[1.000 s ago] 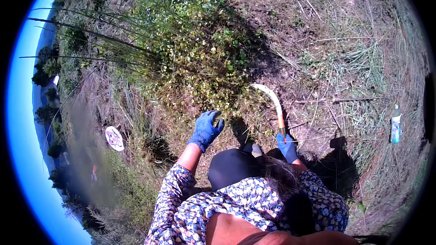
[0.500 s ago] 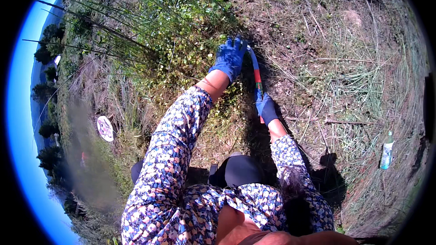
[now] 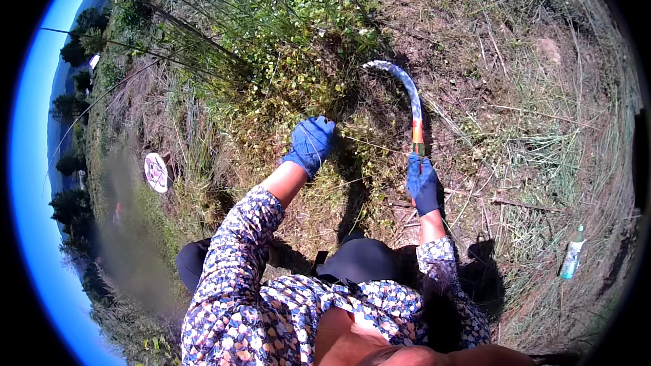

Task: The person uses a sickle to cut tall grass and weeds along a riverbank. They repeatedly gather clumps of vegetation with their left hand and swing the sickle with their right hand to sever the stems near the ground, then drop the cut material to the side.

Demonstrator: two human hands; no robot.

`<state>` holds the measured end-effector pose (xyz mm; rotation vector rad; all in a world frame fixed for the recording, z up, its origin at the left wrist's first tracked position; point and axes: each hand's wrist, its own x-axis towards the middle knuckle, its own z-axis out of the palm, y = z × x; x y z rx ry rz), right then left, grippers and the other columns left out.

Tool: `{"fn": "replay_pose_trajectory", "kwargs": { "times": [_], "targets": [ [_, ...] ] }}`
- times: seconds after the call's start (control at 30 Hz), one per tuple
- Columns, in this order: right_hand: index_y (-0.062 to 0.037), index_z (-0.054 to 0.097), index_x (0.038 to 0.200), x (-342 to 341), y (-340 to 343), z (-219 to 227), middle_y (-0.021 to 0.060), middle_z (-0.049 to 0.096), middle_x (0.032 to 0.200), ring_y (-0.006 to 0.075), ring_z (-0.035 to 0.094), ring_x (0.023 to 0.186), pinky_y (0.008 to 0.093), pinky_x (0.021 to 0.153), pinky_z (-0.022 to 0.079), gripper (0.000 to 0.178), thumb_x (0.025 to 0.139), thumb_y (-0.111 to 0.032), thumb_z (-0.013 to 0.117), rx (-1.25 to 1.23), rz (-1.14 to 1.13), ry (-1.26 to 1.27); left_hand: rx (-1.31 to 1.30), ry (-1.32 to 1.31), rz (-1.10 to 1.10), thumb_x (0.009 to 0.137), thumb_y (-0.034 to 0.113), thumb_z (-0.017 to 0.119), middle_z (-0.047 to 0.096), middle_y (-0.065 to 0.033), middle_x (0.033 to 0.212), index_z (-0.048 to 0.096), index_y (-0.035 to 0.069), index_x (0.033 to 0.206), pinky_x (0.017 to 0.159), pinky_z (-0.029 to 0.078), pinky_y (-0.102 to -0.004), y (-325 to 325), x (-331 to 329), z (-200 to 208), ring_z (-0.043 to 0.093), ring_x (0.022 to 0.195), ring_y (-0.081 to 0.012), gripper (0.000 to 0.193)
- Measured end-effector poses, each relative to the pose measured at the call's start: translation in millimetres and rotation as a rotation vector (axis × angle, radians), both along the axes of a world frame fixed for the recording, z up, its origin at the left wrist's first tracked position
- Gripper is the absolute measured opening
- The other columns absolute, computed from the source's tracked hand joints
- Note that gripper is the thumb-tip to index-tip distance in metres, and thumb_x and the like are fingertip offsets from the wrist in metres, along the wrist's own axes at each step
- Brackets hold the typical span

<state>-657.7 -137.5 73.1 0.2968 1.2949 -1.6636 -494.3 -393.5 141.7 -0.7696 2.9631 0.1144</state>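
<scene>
Both my hands wear blue gloves. My right hand (image 3: 423, 185) grips the handle of a sickle (image 3: 405, 98), whose curved blade arcs up and left into the base of a green weed clump (image 3: 298, 47) with small pale flowers. My left hand (image 3: 310, 144) is closed on grass and stems at the lower edge of that clump, left of the blade. My flowered sleeves come in from the bottom.
Dry cut grass and bare dirt (image 3: 515, 115) spread to the right. A green bottle (image 3: 571, 252) lies on the ground at right. A round white object (image 3: 156, 171) sits on the slope at left. Tall thin stalks (image 3: 156, 20) rise at upper left.
My left hand has pulled back down from the top of the clump to its lower edge. The sickle has swung out to the right, its blade now curving toward the plants.
</scene>
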Motion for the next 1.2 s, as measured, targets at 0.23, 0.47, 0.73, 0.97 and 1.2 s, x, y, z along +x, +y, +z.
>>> {"fn": "replay_pose_trajectory", "kwargs": {
  "times": [0.23, 0.47, 0.73, 0.97, 1.2],
  "targets": [
    [-0.0056, 0.059, 0.090, -16.5, -21.9, -8.3, 0.0048, 0.053, 0.063, 0.0173, 0.050, 0.056, 0.0329, 0.051, 0.039, 0.032, 0.098, -0.036, 0.053, 0.299, 0.573, 0.569, -0.193, 0.319, -0.230, 0.085, 0.013, 0.050, 0.048, -0.0182, 0.137, 0.051, 0.013, 0.132, 0.086, 0.050, -0.0433, -13.9, -65.5, 18.7, 0.049, 0.124, -0.0340, 0.046],
    [-0.0025, 0.062, 0.098, 59.8, 115.7, 25.8, 0.0176, 0.062, 0.070, 0.0328, 0.062, 0.061, 0.0391, 0.056, 0.047, 0.032, 0.094, -0.035, 0.059, 0.591, 0.632, 1.028, 0.230, -0.210, 0.291, 0.090, 0.030, 0.058, 0.068, -0.0168, 0.092, 0.063, 0.009, 0.099, 0.068, 0.053, -0.0441, -56.5, -12.5, -1.8, 0.068, 0.084, -0.0328, 0.024],
    [-0.0038, 0.060, 0.105, -8.1, -36.5, 60.4, 0.0184, 0.065, 0.076, 0.0280, 0.066, 0.068, 0.0396, 0.059, 0.047, 0.041, 0.096, -0.043, 0.055, 0.361, 0.419, 1.048, 0.264, -0.004, 0.393, 0.091, 0.021, 0.047, 0.068, -0.0161, 0.088, 0.064, 0.012, 0.097, 0.071, 0.053, -0.0474, 14.8, 24.1, -28.0, 0.067, 0.084, -0.0350, 0.020],
    [-0.0069, 0.062, 0.104, -23.3, -187.9, 56.3, 0.0220, 0.067, 0.095, 0.0392, 0.065, 0.087, 0.0460, 0.077, 0.052, 0.045, 0.093, -0.049, 0.051, 0.512, 0.945, 1.321, -0.260, 0.110, -0.060, 0.084, 0.022, 0.057, 0.045, -0.0143, 0.143, 0.058, 0.014, 0.125, 0.086, 0.050, -0.0427, -21.7, -4.2, 15.5, 0.048, 0.127, -0.0342, 0.042],
    [-0.0047, 0.058, 0.100, -35.3, -89.3, 53.5, 0.0212, 0.066, 0.078, 0.0389, 0.065, 0.074, 0.0483, 0.063, 0.049, 0.040, 0.094, -0.044, 0.053, 0.591, 0.959, 1.242, -0.193, -0.066, 0.346, 0.090, 0.018, 0.045, 0.048, -0.0166, 0.138, 0.046, 0.012, 0.137, 0.094, 0.046, -0.0452, -81.4, -22.6, 14.2, 0.049, 0.124, -0.0345, 0.047]
  ]
}}
